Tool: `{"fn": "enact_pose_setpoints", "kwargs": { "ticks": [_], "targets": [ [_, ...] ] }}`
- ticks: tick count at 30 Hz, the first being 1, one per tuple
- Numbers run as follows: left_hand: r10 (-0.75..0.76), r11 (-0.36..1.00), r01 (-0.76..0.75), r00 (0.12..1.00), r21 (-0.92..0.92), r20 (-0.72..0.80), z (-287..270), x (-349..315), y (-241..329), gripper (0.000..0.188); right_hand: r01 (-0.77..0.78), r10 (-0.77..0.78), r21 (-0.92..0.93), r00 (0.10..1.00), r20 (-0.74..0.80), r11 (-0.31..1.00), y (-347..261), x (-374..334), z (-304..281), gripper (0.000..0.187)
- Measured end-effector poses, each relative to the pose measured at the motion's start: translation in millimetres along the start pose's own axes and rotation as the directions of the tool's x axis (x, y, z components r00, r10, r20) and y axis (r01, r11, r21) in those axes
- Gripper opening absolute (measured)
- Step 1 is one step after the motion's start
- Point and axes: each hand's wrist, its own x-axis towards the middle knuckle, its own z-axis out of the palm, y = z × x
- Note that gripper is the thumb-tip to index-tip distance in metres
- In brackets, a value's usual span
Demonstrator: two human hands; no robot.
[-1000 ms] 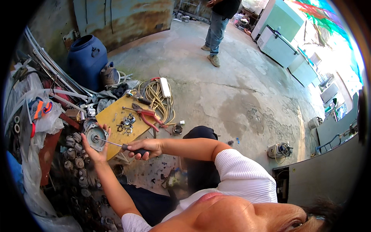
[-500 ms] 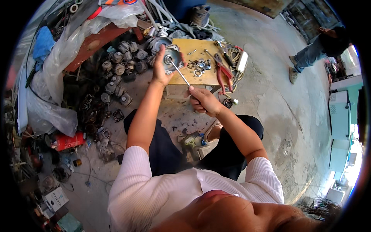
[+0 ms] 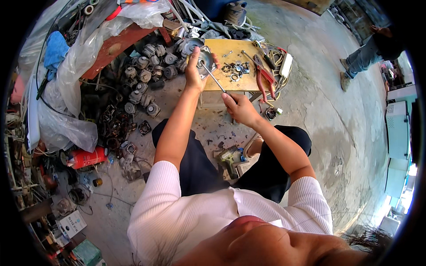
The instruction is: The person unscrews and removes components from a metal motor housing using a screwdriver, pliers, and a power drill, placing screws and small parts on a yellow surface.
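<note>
My left hand [image 3: 194, 74] is closed around a metal motor end cover [image 3: 207, 57], a squarish grey casting with a round recess, held at the near left corner of a low yellow table [image 3: 217, 45]. In my closed right hand [image 3: 240, 109] is a screwdriver. Its long shaft [image 3: 214, 80] slants up and left, with the tip at the central hole of the cover. My fingers hide the handle. Beside the cover, on the tabletop, lie several small metal rings and parts [image 3: 235, 78] and red-handled pliers [image 3: 262, 82].
Dirty motors [image 3: 144, 76] are heaped on the floor left of the table. A white power strip [image 3: 286, 64] with coiled cable hangs by its right edge. A green tool-like object [image 3: 227, 160] lies between my feet. Another person [image 3: 364, 60] stands at the far right.
The whole view has shifted slightly, so everything appears a little further right and higher. Both hands keep their holds, and the screwdriver tip is still at the cover's centre.
</note>
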Motion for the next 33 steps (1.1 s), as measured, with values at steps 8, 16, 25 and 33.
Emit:
{"fn": "enact_pose_setpoints", "kwargs": {
  "ticks": [8,16,25,33],
  "targets": [
    [0.039,0.989,-0.015,0.986,0.15,-0.162,-1.8,-4.3,-0.6,0.046,0.201,-0.403,-0.574,0.88,-0.25,0.794,18.1,5.7,10.4,0.043],
    [-0.04,0.995,0.022,0.981,-0.096,-0.189,-10.5,-6.0,10.5,0.052,0.293,-0.551,-0.693,0.815,-0.179,0.659,2.3,9.8,-4.6,0.035],
    [-0.178,0.864,0.213,0.977,-0.456,0.119,-15.9,-4.7,47.3,0.077,0.314,-0.369,-0.246,0.902,-0.224,0.917,-24.2,-0.9,-22.0,0.037],
    [-0.192,0.844,0.358,0.897,-0.4,0.399,-11.3,-8.6,49.3,0.088,0.276,-0.296,-0.153,0.947,-0.127,0.949,-38.9,-24.6,-37.4,0.039]
  ]
}}
